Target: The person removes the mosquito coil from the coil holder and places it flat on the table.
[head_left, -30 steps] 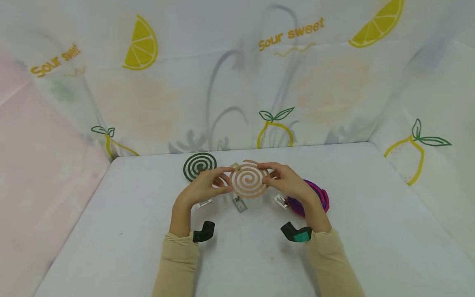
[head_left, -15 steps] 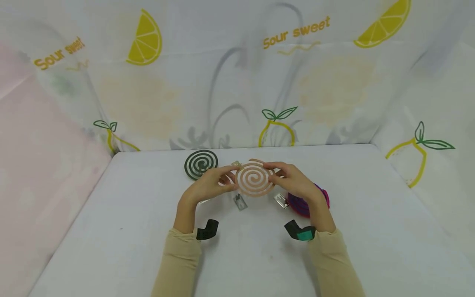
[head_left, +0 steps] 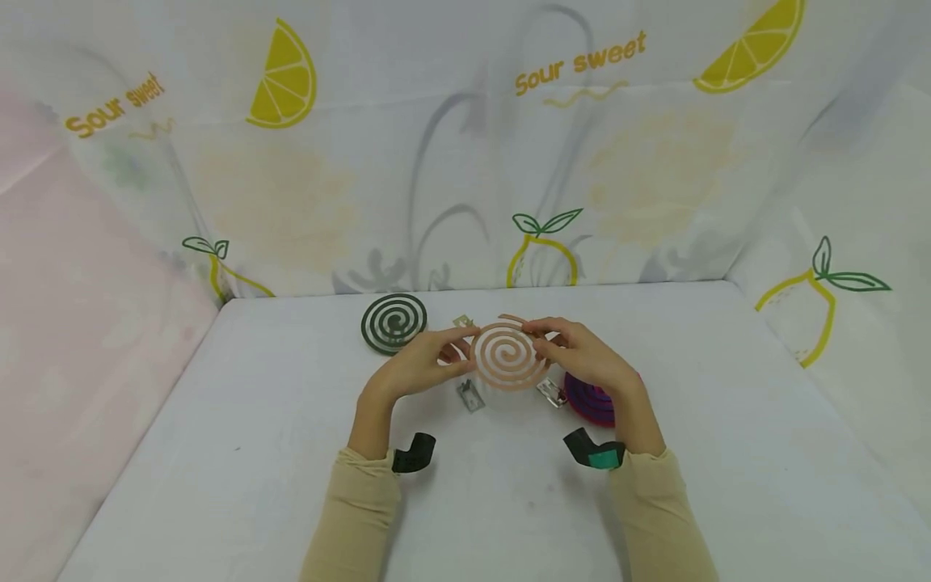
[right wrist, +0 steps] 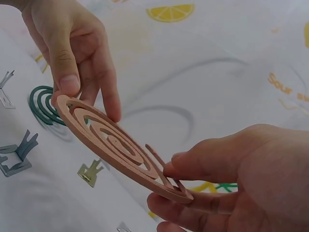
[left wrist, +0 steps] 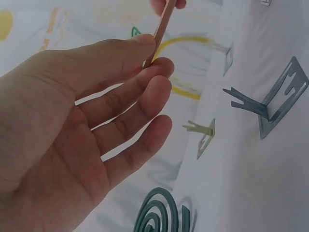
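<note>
Above the table, both hands hold a tan mosquito coil (head_left: 509, 353) by opposite edges. My left hand (head_left: 423, 365) pinches its left rim between thumb and forefinger; the other fingers are spread in the left wrist view. On the right rim, my right hand (head_left: 587, 353) grips with thumb and fingers. The coil's outer strip end (right wrist: 155, 155) stands a little away from the spiral, close to the right thumb. A dark green coil (head_left: 395, 322) lies behind the left hand. Partly hidden by the right forearm is a purple and red coil (head_left: 591, 402).
Small metal coil stands sit on the white table (head_left: 254, 485): a grey one (head_left: 470, 397), a silver one (head_left: 550, 394) and a gold one (right wrist: 90, 173), each with a raised prong. A printed cloth (head_left: 436, 162) rises behind the table's back edge.
Both hands and the tan coil have shifted slightly to the right. The left hand uncovers more of the green coil, and the right forearm covers more of the purple and red one.
</note>
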Motion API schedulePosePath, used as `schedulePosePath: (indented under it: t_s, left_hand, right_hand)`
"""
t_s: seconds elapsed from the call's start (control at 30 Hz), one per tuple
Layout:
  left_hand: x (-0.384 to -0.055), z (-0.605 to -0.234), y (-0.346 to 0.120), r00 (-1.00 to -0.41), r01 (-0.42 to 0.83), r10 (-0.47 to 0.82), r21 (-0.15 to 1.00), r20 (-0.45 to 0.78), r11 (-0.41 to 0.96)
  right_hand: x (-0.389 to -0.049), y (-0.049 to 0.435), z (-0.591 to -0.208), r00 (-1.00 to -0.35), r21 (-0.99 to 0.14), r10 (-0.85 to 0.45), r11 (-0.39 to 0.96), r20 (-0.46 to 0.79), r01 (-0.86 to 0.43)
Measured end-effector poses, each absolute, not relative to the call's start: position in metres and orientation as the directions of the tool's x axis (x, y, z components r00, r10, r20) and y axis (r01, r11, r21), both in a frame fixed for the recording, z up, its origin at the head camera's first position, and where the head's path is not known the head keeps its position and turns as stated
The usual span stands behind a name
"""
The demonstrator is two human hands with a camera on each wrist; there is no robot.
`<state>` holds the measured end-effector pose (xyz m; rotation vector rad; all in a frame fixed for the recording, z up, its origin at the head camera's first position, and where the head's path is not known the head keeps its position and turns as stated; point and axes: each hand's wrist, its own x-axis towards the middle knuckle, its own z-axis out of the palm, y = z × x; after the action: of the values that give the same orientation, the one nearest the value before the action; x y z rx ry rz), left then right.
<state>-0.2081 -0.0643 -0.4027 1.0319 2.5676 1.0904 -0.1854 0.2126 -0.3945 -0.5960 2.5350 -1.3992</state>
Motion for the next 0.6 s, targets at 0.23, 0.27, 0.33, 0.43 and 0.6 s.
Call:
schedulePosePath:
  t_s: [0.23, 0.27, 0.33, 0.43, 0.6]
  left_hand:
    - [-0.208, -0.401, -0.058, -0.753, 0.520, 0.652, 0.687, 0.088, 0.508]
    - [-0.208, -0.400, -0.057, -0.754, 0.519, 0.651, 0.687, 0.087, 0.509]
    - [-0.208, -0.400, -0.057, -0.756, 0.515, 0.649, 0.688, 0.083, 0.511]
    - [-0.206, -0.399, -0.055, -0.754, 0.516, 0.653, 0.685, 0.078, 0.515]
    - [-0.206, -0.403, -0.050, -0.748, 0.514, 0.660, 0.687, 0.067, 0.513]
  right_hand:
    - [-0.188, 0.216, -0.392, -0.899, -0.853, -0.436, 0.457, 0.035, -0.254]
    - [-0.188, 0.217, -0.392, -0.898, -0.853, -0.439, 0.455, 0.034, -0.255]
    - [-0.188, 0.218, -0.391, -0.899, -0.854, -0.437, 0.456, 0.032, -0.252]
    - [-0.188, 0.219, -0.391, -0.901, -0.858, -0.432, 0.453, 0.026, -0.243]
    - [-0.186, 0.223, -0.393, -0.909, -0.863, -0.416, 0.455, 0.015, -0.222]
